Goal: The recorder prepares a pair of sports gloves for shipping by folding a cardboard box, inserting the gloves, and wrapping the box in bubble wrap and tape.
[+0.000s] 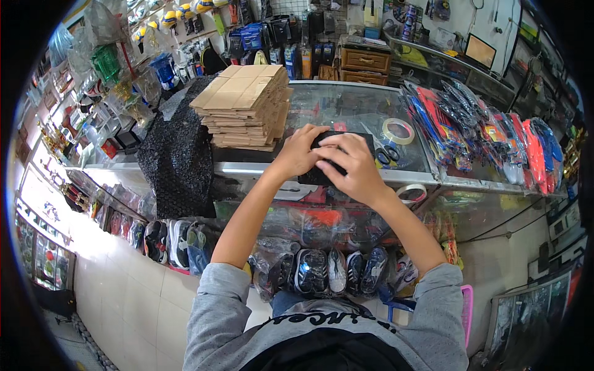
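Note:
A flat black package [312,177] lies on the glass counter before me, jutting a little over its metal front edge. My left hand [297,152] holds the package at its left side, fingers stretched over the top. Over its middle and right my right hand [353,166] bends, fingers spread and the tips close to my left thumb. Both palms hide much of the package, so its contents cannot be told. Just right of it lie scissors [388,155] with dark handles, and a roll of clear tape [398,131] rests behind them.
Folded cardboard sheets [246,104] form a tall stack at left, beside black bubble wrap [178,157] draped over the counter edge. Bagged goods [464,125] cover the right end. Another tape roll [411,194] shows below the front edge. Wrapped shoes [317,271] stand low before me.

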{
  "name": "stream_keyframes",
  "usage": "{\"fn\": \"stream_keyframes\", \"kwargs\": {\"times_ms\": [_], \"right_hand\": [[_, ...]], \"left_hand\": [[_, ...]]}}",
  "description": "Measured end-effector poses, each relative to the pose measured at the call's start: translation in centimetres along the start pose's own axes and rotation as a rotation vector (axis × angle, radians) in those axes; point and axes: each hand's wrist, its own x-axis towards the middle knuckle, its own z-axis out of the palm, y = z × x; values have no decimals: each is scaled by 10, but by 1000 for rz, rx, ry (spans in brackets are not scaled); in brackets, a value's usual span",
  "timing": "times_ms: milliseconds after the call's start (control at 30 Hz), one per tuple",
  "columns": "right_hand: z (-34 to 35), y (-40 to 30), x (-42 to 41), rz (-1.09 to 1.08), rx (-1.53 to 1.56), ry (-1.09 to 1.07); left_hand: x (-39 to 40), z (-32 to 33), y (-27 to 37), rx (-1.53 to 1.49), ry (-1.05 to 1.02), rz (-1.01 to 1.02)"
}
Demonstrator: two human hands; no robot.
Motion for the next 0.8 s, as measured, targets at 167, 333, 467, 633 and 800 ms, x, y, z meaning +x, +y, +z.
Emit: {"fn": "stream_keyframes", "kwargs": {"times_ms": [167, 333, 467, 633, 800], "right_hand": [[17, -7, 20, -56, -22, -44], [13, -7, 26, -172, 84, -158], [1, -13, 24, -49, 286, -8], [-35, 22, 28, 372, 508, 256], [-28, 37, 19, 433, 467, -93]], "left_hand": [[-4, 12, -16, -83, 66, 181], [-3, 12, -7, -179, 124, 211], [-6, 6, -5, -36, 58, 18], [-4, 3, 18, -31, 84, -78], [-6, 3, 18, -29, 73, -112]]}}
